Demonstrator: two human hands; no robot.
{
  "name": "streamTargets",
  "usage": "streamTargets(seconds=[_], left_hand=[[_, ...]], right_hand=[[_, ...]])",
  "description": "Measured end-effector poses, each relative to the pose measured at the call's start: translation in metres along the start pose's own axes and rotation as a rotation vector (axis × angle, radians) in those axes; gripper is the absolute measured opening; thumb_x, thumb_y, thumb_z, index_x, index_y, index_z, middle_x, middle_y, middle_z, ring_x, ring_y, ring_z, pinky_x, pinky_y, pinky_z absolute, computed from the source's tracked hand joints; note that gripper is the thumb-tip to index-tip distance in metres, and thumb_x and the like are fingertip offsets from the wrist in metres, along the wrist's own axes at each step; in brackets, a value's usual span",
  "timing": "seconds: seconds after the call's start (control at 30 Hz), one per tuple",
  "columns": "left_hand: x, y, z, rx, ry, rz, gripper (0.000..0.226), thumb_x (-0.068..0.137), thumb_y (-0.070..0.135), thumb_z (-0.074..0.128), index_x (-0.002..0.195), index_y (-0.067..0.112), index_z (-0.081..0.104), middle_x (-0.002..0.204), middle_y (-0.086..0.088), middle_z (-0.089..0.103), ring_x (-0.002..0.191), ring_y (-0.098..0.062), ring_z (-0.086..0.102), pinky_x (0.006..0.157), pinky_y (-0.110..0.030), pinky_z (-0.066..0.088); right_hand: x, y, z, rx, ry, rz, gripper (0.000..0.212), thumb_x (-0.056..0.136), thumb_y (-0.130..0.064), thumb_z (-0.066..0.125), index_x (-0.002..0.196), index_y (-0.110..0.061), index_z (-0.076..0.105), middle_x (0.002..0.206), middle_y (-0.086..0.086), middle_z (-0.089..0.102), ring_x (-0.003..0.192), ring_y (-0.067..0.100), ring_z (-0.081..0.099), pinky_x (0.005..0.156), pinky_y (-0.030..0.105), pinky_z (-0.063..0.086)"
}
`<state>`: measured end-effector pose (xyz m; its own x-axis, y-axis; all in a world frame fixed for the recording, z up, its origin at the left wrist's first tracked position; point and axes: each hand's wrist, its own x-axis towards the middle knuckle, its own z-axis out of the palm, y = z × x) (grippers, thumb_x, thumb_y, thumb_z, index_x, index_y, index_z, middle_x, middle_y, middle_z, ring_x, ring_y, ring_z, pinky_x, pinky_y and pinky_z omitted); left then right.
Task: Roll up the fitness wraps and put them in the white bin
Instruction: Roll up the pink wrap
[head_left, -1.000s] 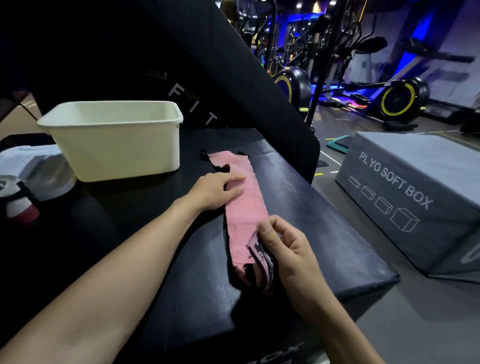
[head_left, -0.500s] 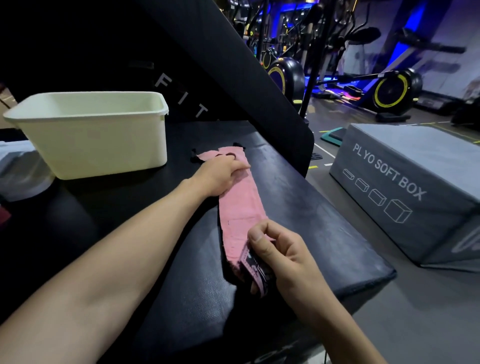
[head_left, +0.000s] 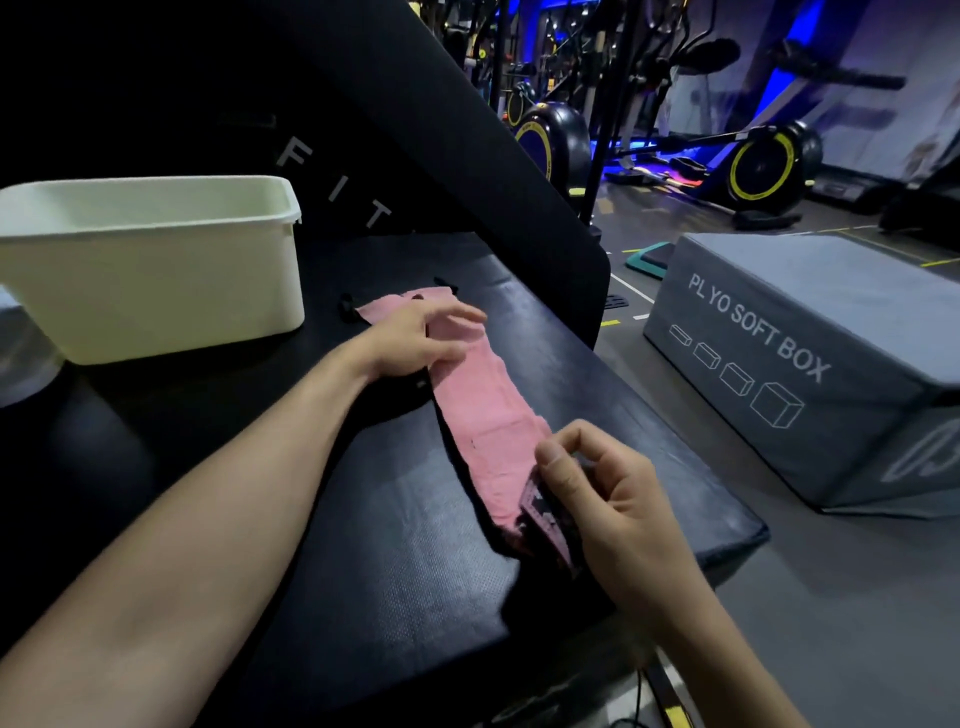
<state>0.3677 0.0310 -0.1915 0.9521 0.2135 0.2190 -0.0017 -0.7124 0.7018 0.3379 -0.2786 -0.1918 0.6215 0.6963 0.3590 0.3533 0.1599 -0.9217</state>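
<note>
The left hand (head_left: 415, 343) has slid up the pink wrap (head_left: 483, 410) on the black surface (head_left: 363, 519), fingers now spread and lifting; the right hand (head_left: 597, 499) stays pinched on its near end, ready to roll. White bin (head_left: 156, 291) waits beside.

Black padded platform (head_left: 395, 545), matte, textured top, near right corner rounded. On it: white bin (head_left: 156, 280) at far left, upright, open top. Pink fitness wrap (head_left: 483, 410) laid flat, running from just right of the bin toward the near right edge; its black-patterned near end is lifted off the surface. A pale object (head_left: 23, 353) at the far left edge, partly cut off, unclear what. Black panel (head_left: 441, 156) lettered "FIT" rises behind.
</note>
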Motion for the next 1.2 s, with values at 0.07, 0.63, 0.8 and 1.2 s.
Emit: streamTargets(seconds=[0.07,0.63,0.8,1.2], left_hand=[[0.000,0.000,0.002,0.114,0.049,0.064,0.031,0.087,0.009,0.079,0.113,0.024,0.074,0.112,0.018,0.069,0.106,0.005,0.064,0.101,-0.020,0.048],[-0.005,0.019,0.004,0.009,0.052,-0.106,0.043,0.094,0.038,0.073,0.133,0.029,0.059,0.125,0.023,0.057,0.122,0.002,0.050,0.106,-0.017,0.037],[-0.010,0.011,-0.007,0.104,-0.041,-0.087,0.059,0.081,0.020,0.081,0.133,0.033,0.057,0.134,0.020,0.055,0.132,-0.006,0.049,0.113,-0.026,0.036],[-0.018,0.004,-0.005,0.062,0.026,-0.145,0.098,0.092,0.033,0.076,0.163,0.036,0.008,0.166,0.000,0.030,0.148,-0.015,0.036,0.121,-0.026,0.025]], right_hand=[[0.002,0.003,-0.013,-0.141,0.041,-0.026,0.036,0.098,-0.046,0.060,0.078,-0.017,0.055,0.058,-0.003,0.046,0.053,0.007,0.039,0.052,0.020,0.030],[-0.001,0.002,-0.034,-0.360,0.085,-0.013,0.036,0.094,-0.048,0.056,0.077,-0.016,0.059,0.065,0.005,0.060,0.057,0.011,0.051,0.055,0.031,0.041],[0.000,0.003,-0.033,-0.343,0.103,0.004,0.038,0.093,-0.050,0.054,0.076,-0.016,0.059,0.061,-0.006,0.057,0.057,0.005,0.050,0.056,0.023,0.039],[0.003,0.007,-0.033,-0.352,0.112,0.016,0.037,0.094,-0.048,0.056,0.075,-0.016,0.057,0.060,-0.007,0.055,0.056,0.004,0.047,0.055,0.023,0.037]])
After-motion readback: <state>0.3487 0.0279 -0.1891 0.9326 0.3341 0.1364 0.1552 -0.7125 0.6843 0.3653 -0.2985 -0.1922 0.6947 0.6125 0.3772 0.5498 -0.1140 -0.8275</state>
